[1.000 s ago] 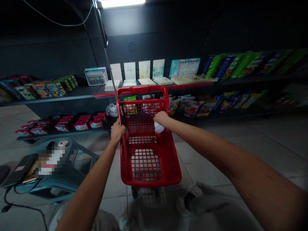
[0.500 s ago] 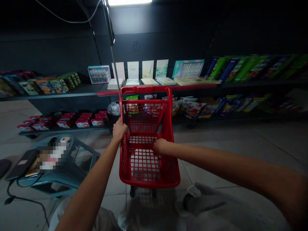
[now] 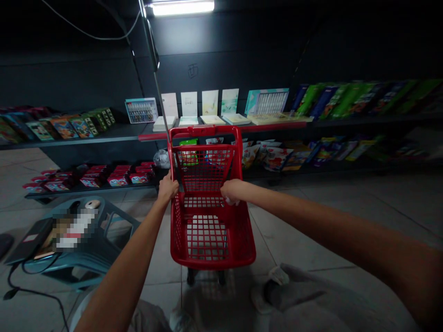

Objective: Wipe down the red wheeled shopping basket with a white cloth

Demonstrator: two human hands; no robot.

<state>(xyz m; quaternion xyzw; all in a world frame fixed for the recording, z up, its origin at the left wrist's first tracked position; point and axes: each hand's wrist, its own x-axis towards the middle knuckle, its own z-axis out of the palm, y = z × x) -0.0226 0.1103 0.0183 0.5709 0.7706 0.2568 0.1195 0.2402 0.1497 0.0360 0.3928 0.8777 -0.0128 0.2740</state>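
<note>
Two hands on red cart (image 3: 207,240), left hand (image 3: 168,188) gripping rim, right hand (image 3: 231,190) inside

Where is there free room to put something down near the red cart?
The grid floor of the red cart looks bare, bordered by its mesh walls; the right hand with a white cloth and the left hand are at its upper edge. Bare floor tiles lie right of the cart. The shelves and teal stool are crowded.

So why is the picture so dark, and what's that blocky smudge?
Head view: one ceiling light leaves the shelves dim; the red cart between the left hand and right hand shows clearly; the blocky smudge is pixelated; edges bend.
</note>
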